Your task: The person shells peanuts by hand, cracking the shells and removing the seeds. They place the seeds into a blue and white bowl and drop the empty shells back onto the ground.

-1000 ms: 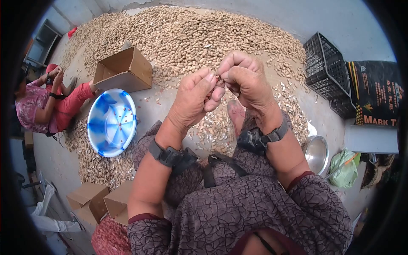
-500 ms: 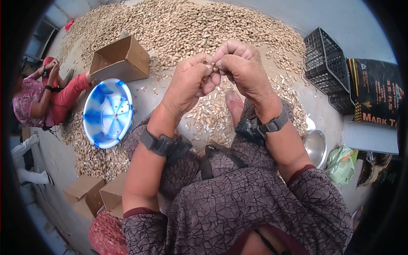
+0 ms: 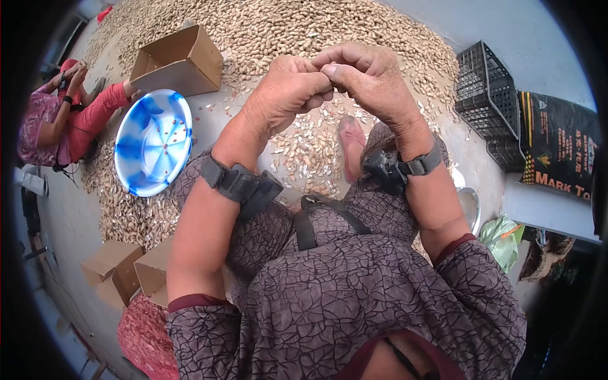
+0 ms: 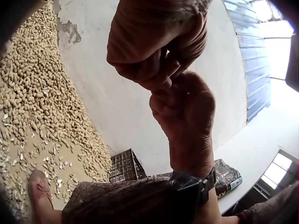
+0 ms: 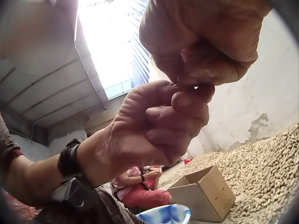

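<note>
Both hands meet fingertip to fingertip in front of the lap, in the head view. My left hand [image 3: 288, 92] has curled fingers, with its thumb against the fingers. Facing it, my right hand [image 3: 370, 79] pinches with thumb and forefinger at the same spot. The small brown peanut seen earlier between the fingertips is now hidden by them. In the left wrist view the right hand [image 4: 187, 116] is below the near one; the right wrist view has the left hand [image 5: 154, 121] with curled fingers. Broken peanut shells [image 3: 304, 164] lie on the floor below.
A large peanut pile [image 3: 285, 25] spreads along the wall. On the left are a cardboard box [image 3: 174, 79], a blue-and-white basin [image 3: 130, 168] with several kernels, and another seated person [image 3: 50, 130]. A black crate [image 3: 484, 95], a printed black sack [image 3: 560, 145] and a metal bowl [image 3: 470, 206] stand right.
The hands have come closer together, and their fingers now cover the peanut that showed between them. The head view has shifted, so the basin and box appear higher and further left.
</note>
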A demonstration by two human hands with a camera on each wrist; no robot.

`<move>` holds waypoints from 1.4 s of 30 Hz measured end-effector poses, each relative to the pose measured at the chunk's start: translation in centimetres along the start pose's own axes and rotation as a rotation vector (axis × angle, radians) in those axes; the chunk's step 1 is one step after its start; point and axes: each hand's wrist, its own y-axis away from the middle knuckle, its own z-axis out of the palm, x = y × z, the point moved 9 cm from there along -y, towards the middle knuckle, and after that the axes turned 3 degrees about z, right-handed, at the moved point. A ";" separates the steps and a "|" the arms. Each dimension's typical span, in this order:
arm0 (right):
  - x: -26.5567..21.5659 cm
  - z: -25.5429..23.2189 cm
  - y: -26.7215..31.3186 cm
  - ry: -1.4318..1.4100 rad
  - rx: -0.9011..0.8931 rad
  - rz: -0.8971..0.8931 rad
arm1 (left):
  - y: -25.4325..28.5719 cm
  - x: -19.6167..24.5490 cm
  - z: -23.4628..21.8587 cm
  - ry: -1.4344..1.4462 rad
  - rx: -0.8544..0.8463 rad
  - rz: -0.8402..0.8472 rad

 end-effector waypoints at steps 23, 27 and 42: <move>-2.3 1.6 -0.4 -0.074 0.096 0.053 | 3.2 1.4 -2.4 0.202 0.048 -0.048; -0.1 1.2 -0.3 -0.056 0.030 0.194 | 4.1 2.1 -4.5 0.342 0.110 -0.032; 15.3 10.1 1.1 0.846 -0.426 0.050 | 6.6 6.9 -7.0 0.617 0.111 0.084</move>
